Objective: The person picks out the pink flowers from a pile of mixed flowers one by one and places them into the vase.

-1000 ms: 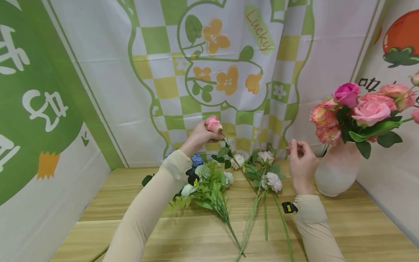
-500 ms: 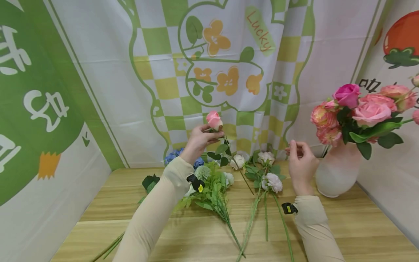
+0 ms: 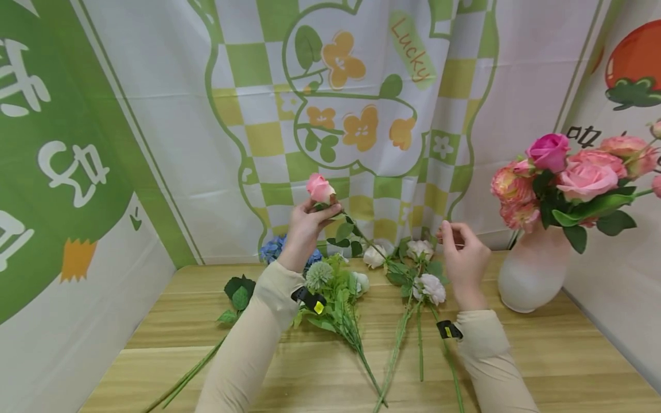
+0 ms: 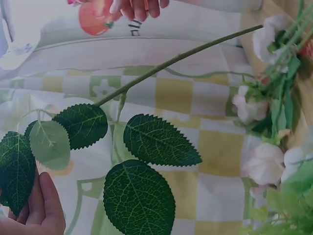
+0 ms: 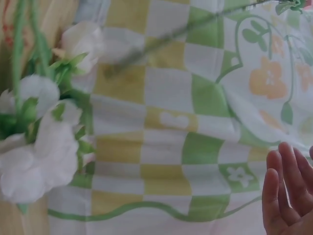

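My left hand point(image 3: 304, 226) pinches a pink rose point(image 3: 319, 188) just below its bloom, above the table's far side. The rose's leafy stem slants down to the right, its cut end free of my hands. The left wrist view shows its dark serrated leaves point(image 4: 139, 200) near my fingers. My right hand point(image 3: 466, 258) is raised left of the vase, holding nothing, its fingers point(image 5: 296, 181) loosely bent. Beneath the stem, white flowers point(image 3: 428, 288) with long green stems lie on the wooden table point(image 3: 289, 378).
On the right stands a pale vase point(image 3: 529, 275) full of pink roses point(image 3: 586, 178). A bunch of greenery point(image 3: 338, 304) and blue hydrangeas point(image 3: 273, 248) lie in the middle back. A leafy stem point(image 3: 191, 376) lies at left. A printed cloth point(image 3: 253, 137) hangs behind.
My left hand has carried the pink rose up, then left, and the stem has swung less steep. My right hand has shifted slightly left, still holding nothing.
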Demonstrator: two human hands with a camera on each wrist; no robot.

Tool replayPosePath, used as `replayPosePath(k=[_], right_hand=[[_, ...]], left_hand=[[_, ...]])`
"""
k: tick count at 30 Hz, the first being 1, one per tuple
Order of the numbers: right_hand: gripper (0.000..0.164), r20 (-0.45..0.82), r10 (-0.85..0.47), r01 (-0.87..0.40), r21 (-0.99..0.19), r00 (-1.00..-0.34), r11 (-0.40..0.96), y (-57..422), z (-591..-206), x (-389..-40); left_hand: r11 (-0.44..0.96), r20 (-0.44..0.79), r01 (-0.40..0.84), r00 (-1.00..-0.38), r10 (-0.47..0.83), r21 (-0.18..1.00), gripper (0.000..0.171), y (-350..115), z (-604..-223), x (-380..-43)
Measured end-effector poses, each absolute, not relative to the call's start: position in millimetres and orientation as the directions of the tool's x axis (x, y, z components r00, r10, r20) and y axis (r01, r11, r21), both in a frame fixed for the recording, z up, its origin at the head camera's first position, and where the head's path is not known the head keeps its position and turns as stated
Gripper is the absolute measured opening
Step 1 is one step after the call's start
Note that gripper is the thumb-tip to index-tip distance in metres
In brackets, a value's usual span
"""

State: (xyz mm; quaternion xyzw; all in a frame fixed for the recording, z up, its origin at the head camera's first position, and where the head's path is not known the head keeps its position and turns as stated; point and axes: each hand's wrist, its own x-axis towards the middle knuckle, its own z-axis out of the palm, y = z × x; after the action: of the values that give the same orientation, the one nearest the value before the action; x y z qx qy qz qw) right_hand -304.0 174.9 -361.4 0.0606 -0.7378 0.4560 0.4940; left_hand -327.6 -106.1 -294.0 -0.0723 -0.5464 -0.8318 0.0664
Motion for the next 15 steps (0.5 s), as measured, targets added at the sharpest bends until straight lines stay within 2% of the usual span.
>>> replayPosePath(k=[5, 10, 15], right_hand=[[0.023, 0.816, 0.293, -0.595, -0.568, -0.499, 0.568, 164.7, -353.0, -299.7], [0.014, 0.844, 0.167, -0.670, -0.511, -0.510, 0.539, 152.2, -345.7, -292.4], [0.012, 0.845, 0.042, -0.705, -0.471, -0.533, 0.531, 139.1, -340.6, -284.9]], left_hand=[[-0.434, 0.209, 0.215, -0.976, -0.062, 0.875, 0.026, -110.5, -297.0, -317.8], [-0.454, 0.206, 0.224, -0.974, -0.089, 0.862, 0.032, -112.8, -301.2, -309.6], [-0.486, 0.190, 0.215, -0.977, -0.102, 0.847, 0.034, -113.7, -306.9, -302.7]])
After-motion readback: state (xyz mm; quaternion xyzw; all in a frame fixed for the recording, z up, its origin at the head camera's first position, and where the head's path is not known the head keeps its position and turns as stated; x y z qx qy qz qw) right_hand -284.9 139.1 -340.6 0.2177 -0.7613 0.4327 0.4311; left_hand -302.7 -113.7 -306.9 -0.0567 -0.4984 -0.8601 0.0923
